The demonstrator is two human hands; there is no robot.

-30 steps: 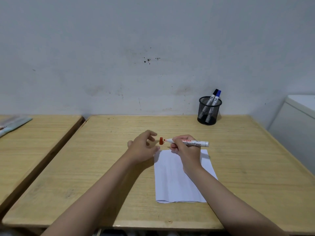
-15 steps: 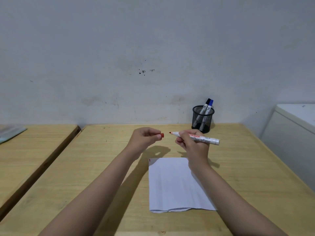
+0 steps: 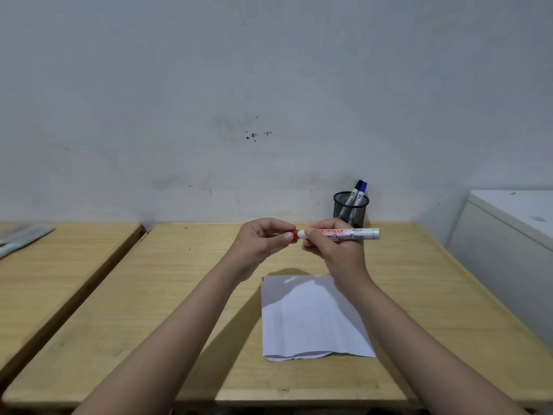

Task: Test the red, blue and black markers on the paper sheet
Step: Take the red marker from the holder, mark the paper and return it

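Red marker (image 3: 339,234) lies level in the air above the tabletop (image 3: 179,295), its white barrel gripped by the right hand (image 3: 336,250) with the fingers wrapped round it. Half a second ago its bare tip stood apart from the red cap (image 3: 295,234); now the cap sits on the tip end, pinched between thumb and forefinger of the left hand (image 3: 263,244), so the two hands have come together. Whether the cap is fully seated cannot be told.

Paper sheet (image 3: 311,319) lies flat on the tabletop below and nearer than the hands, its far edge in their shadow, its near edge ragged and well back from the tabletop's front edge. A small red mark shows at its far left corner.

Blue marker (image 3: 363,188) and black marker (image 3: 356,190) stand tilted in the black mesh cup (image 3: 350,209) at the far edge against the wall (image 3: 269,85), just behind the right hand. Bare wood lies open on both sides of the sheet. A second table (image 3: 59,265) stands to the left across a narrow gap, a white cabinet (image 3: 508,229) to the right.
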